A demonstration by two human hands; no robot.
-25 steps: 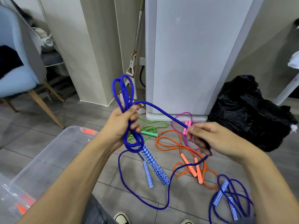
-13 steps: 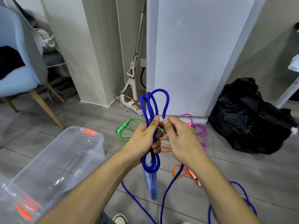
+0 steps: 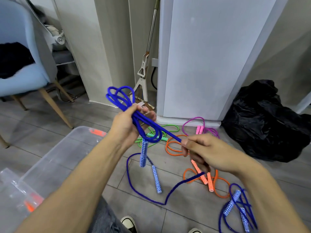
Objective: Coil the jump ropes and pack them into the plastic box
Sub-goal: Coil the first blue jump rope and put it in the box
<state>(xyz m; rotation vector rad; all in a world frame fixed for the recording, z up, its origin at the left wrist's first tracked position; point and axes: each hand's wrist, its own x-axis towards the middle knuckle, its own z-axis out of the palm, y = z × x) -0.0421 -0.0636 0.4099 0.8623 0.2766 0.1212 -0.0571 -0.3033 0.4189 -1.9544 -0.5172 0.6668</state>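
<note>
My left hand (image 3: pixel 128 125) grips several loops of a blue jump rope (image 3: pixel 121 96) above the floor; one patterned blue-and-white handle (image 3: pixel 143 153) hangs below it. My right hand (image 3: pixel 202 150) pinches the free length of the same rope, stretched taut from the coil. The rest of the rope trails down to the floor, where its second handle (image 3: pixel 156 179) lies. The clear plastic box (image 3: pixel 70 148) with orange latches stands open at lower left.
On the floor lie a green rope (image 3: pixel 170 127), an orange rope (image 3: pixel 218 187), a pink-purple rope (image 3: pixel 200 126) and another blue rope (image 3: pixel 239 207). A black bag (image 3: pixel 262 125) sits right, a white cabinet (image 3: pixel 210 56) behind, a blue chair (image 3: pixel 21 64) left.
My right hand has moved away from the left, down and to the right, drawing out a taut length of blue rope. My left hand and its coil shifted up and left.
</note>
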